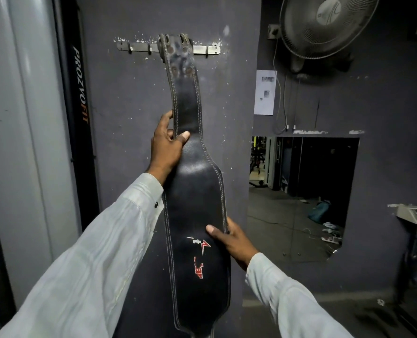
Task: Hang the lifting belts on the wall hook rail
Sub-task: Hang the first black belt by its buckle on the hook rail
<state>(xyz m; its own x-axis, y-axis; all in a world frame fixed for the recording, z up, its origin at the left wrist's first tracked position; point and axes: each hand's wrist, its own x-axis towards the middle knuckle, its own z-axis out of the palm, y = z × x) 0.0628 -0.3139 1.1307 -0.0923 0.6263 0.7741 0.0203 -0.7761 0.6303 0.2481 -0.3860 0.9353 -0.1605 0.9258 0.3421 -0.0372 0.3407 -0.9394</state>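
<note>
Black leather lifting belt [195,191] hangs flat against the dark wall [129,106]. Its narrow top end is up at the metal hook rail [139,47], with the wide padded section below. The top end overlaps the middle hooks, but I cannot tell if it is seated on one or just held there. Free hooks show to either side on the rail.

Left hand [168,145] grasps the narrow strap part, thumb across the front and fingers curled behind the left edge. Right hand [231,240] grasps the wide back panel lower down, thumb on the face near the red logo and fingers wrapped round the right edge. Both are clamped on the belt.

Handling, judged from the look:
- The leather is thick and stitched, so it is stiff across its width but flexes along its length. It holds a curve and won't drape like cloth.
- It looks fairly heavy, with the weight in the wide panel, so the bottom would swing if let go early.
- The surface is smooth and slightly glossy, so an edge-wrap grip like this one is safer than a flat palm.
- The best hold is high on the narrow strap to steer the top end onto a hook, with the other hand supporting the wide part.
- It is not fragile.
- Doubled stitch lines at the left edge suggest layers. I cannot tell if it is a folded belt or two.

A wall fan [324,28] is at upper right and a paper notice [265,92] is on the wall beside it.
</note>
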